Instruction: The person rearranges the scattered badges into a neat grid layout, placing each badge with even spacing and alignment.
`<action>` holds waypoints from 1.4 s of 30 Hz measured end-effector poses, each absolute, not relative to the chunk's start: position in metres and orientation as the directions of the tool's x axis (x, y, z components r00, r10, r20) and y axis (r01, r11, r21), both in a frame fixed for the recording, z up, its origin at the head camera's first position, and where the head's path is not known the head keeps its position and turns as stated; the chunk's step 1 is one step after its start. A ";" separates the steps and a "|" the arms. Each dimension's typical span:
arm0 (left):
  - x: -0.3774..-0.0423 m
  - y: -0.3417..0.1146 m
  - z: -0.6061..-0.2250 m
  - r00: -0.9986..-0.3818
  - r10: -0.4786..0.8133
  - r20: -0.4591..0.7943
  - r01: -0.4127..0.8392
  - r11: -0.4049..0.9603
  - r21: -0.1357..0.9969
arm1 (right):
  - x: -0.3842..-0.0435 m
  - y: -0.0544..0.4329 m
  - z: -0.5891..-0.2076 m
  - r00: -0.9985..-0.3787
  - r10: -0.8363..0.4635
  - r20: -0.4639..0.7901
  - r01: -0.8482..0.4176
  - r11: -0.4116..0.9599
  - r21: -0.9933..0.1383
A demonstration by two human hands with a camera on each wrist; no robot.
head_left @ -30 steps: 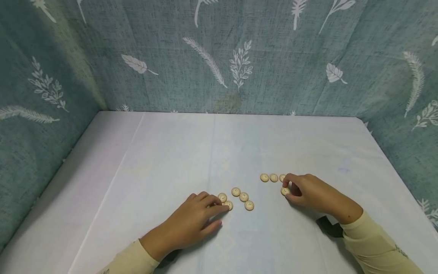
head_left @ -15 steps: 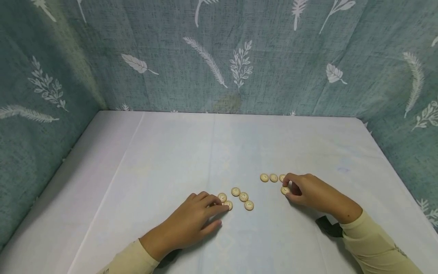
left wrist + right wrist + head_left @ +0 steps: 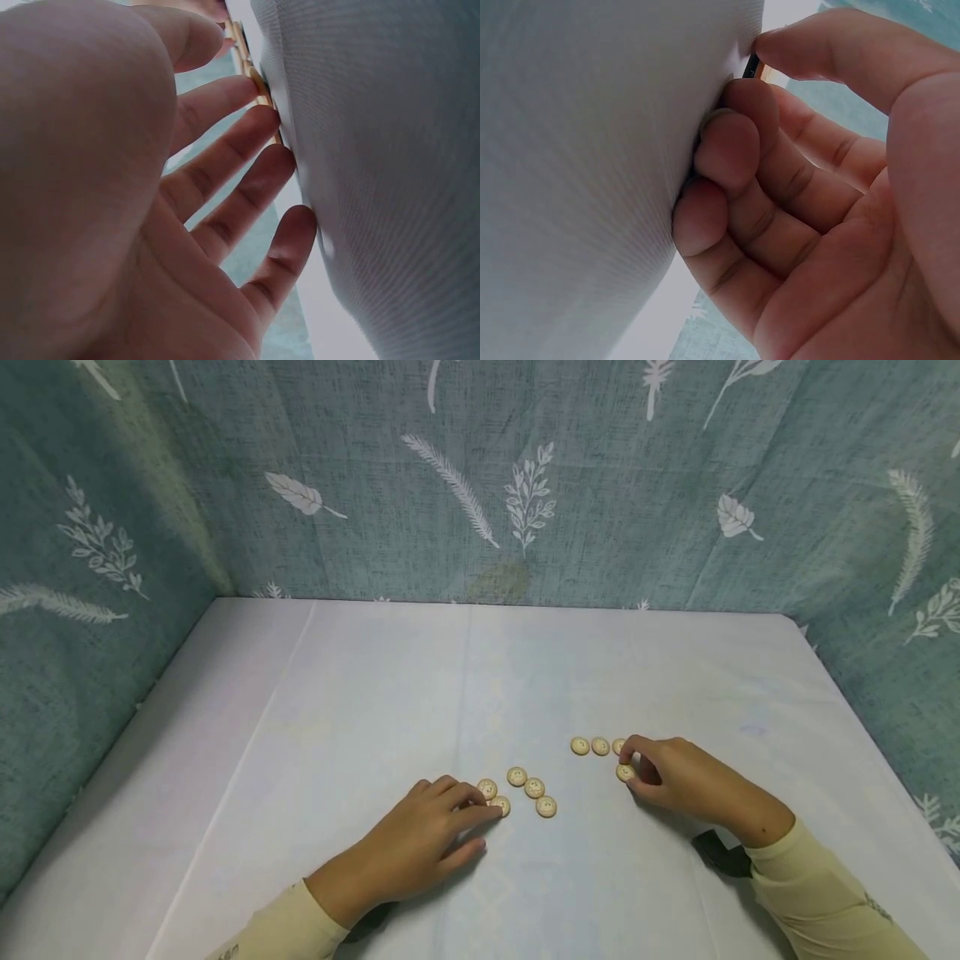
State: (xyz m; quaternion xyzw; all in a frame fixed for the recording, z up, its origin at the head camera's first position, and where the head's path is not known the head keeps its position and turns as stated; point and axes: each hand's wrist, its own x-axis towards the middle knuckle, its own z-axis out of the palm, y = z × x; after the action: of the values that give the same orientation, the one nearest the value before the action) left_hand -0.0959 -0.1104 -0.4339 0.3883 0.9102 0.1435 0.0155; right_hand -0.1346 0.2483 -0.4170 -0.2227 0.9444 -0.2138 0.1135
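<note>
In the head view my right hand (image 3: 686, 785) pinches a round, pale wooden button (image 3: 625, 772) between thumb and index finger, low at the white cloth. Just behind it lies a row of three buttons, the left one (image 3: 580, 746) in full sight and the right one partly covered by the index finger. My left hand (image 3: 420, 847) rests with loosely spread fingers, its index fingertip on one button (image 3: 500, 807); another button (image 3: 487, 789) lies beside that fingertip. The left wrist view shows the fingertips (image 3: 281, 161) down at the cloth. Curled fingers (image 3: 727, 150) fill the right wrist view.
Between the hands a slanting line of three buttons (image 3: 534, 787) lies on the white-covered table (image 3: 360, 693). Green leaf-patterned fabric (image 3: 600, 485) stands behind the table and at both sides. A dark strap (image 3: 722, 854) shows under the right wrist.
</note>
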 end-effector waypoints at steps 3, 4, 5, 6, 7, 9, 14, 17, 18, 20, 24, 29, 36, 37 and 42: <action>-0.096 -0.110 -0.434 -0.698 0.711 0.082 0.702 0.658 0.274 | -0.135 0.248 -0.417 -0.872 -0.475 -0.119 -0.377 0.806 -0.456; -0.096 -0.110 -0.434 -0.698 0.712 0.080 0.702 0.658 0.275 | -0.135 0.248 -0.418 -0.870 -0.477 -0.120 -0.379 0.805 -0.456; -0.096 -0.111 -0.434 -0.698 0.712 0.078 0.702 0.657 0.275 | -0.135 0.248 -0.418 -0.870 -0.477 -0.124 -0.377 0.806 -0.457; -0.096 -0.111 -0.433 -0.697 0.713 0.077 0.702 0.657 0.275 | -0.135 0.249 -0.418 -0.869 -0.478 -0.126 -0.377 0.806 -0.457; -0.096 -0.110 -0.433 -0.696 0.714 0.077 0.703 0.656 0.274 | -0.135 0.249 -0.417 -0.870 -0.477 -0.127 -0.375 0.806 -0.458; -0.096 -0.110 -0.433 -0.696 0.714 0.081 0.704 0.656 0.272 | -0.135 0.249 -0.417 -0.870 -0.477 -0.126 -0.375 0.806 -0.458; -0.097 -0.110 -0.434 -0.699 0.711 0.079 0.701 0.660 0.270 | -0.136 0.249 -0.416 -0.866 -0.486 -0.122 -0.385 0.801 -0.458; -0.097 -0.110 -0.434 -0.699 0.712 0.071 0.700 0.661 0.270 | -0.136 0.250 -0.417 -0.864 -0.487 -0.131 -0.383 0.802 -0.458; -0.098 -0.110 -0.433 -0.698 0.712 0.072 0.701 0.660 0.269 | -0.136 0.251 -0.417 -0.864 -0.485 -0.133 -0.380 0.803 -0.458; -0.098 -0.110 -0.433 -0.698 0.712 0.078 0.703 0.659 0.267 | -0.136 0.251 -0.417 -0.867 -0.480 -0.135 -0.376 0.806 -0.457; -0.098 -0.110 -0.432 -0.700 0.709 0.086 0.702 0.659 0.269 | -0.137 0.251 -0.416 -0.869 -0.477 -0.135 -0.372 0.807 -0.458; -0.098 -0.109 -0.432 -0.699 0.711 0.074 0.700 0.661 0.270 | -0.137 0.251 -0.415 -0.866 -0.480 -0.144 -0.370 0.806 -0.463; -0.098 -0.109 -0.431 -0.700 0.709 0.085 0.701 0.660 0.269 | -0.137 0.250 -0.415 -0.867 -0.478 -0.141 -0.371 0.809 -0.456; -0.097 -0.109 -0.432 -0.700 0.709 0.085 0.701 0.660 0.272 | -0.137 0.250 -0.415 -0.865 -0.479 -0.146 -0.369 0.807 -0.461; -0.096 -0.110 -0.433 -0.698 0.711 0.085 0.702 0.656 0.276 | -0.135 0.250 -0.416 -0.863 -0.480 -0.155 -0.366 0.807 -0.463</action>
State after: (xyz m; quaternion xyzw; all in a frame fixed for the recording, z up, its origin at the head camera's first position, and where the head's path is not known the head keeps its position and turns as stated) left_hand -0.0965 -0.1097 -0.4331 0.3884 0.9099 0.1451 0.0154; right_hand -0.1355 0.2501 -0.4155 -0.2249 0.9411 -0.2142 0.1334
